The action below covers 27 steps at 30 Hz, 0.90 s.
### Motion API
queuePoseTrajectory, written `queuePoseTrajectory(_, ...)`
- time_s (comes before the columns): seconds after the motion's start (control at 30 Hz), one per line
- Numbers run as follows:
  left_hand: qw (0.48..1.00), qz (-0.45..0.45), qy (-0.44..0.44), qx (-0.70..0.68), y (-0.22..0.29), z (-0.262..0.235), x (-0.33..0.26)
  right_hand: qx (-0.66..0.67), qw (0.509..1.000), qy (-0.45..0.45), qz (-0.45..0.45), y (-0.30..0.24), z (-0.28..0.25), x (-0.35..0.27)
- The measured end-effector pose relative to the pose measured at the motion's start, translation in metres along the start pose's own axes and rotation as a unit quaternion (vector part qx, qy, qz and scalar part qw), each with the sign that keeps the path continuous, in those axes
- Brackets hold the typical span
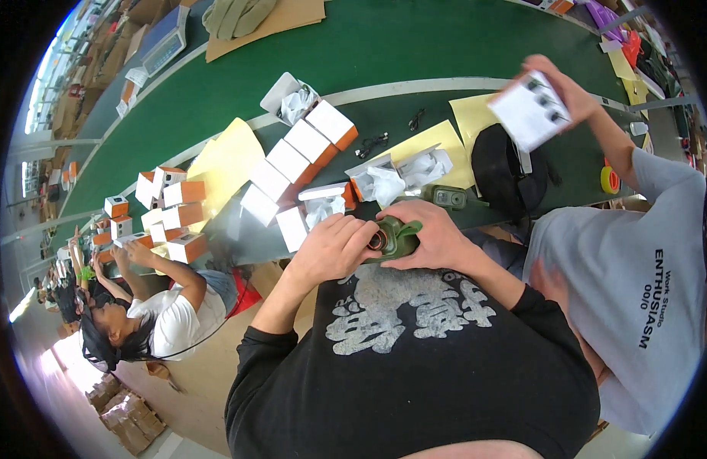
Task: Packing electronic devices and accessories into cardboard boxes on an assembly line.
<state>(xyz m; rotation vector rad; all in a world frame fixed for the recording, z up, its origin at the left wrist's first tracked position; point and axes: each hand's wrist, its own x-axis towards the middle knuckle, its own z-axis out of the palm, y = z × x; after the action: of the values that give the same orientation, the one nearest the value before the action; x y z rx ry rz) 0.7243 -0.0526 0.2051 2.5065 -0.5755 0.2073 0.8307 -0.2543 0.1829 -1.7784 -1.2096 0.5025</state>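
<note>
In front of my chest, at the bench edge, I hold an olive-green plastic device [402, 239] with a dark, copper-rimmed round opening. My right hand [438, 236] is wrapped round its right side. Closed fingers of my left hand [332, 249] press on its left side by the round opening. A similar green device [448, 196] lies on the bench just beyond my right hand. Close by stand open boxes stuffed with white wrapping, one being the open box [386, 183]. The device's underside is hidden by my hands.
White-and-orange boxes [291, 159] form a row at centre left, with more boxes [184, 191] farther left. A black round bag [509, 172], yellow sheets [239, 161] and a black cable [371, 144] lie on the green bench [415, 46]. At right, a co-worker's hand [571, 92] holds a white box. Another person sits left.
</note>
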Motion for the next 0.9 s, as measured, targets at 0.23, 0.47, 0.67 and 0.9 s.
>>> queuePoseTrajectory(0.23,0.958,-0.057,0.226,-0.168,0.013,-0.044,-0.023,0.011,0.987,0.011,0.162,0.037,0.004,-0.04)
queuePoseTrajectory(0.47,0.915,-0.229,0.087,-0.321,0.027,0.028,-0.02,-0.075,0.964,0.219,0.128,0.088,-0.038,-0.07)
queuePoseTrajectory(0.67,0.736,-0.327,0.082,-0.587,0.001,0.068,-0.032,-0.162,0.942,0.208,0.206,0.139,-0.064,-0.089)
queuePoseTrajectory(0.9,0.688,-0.368,0.056,-0.623,0.003,0.072,-0.031,-0.152,0.962,0.114,0.194,0.181,-0.065,-0.093)
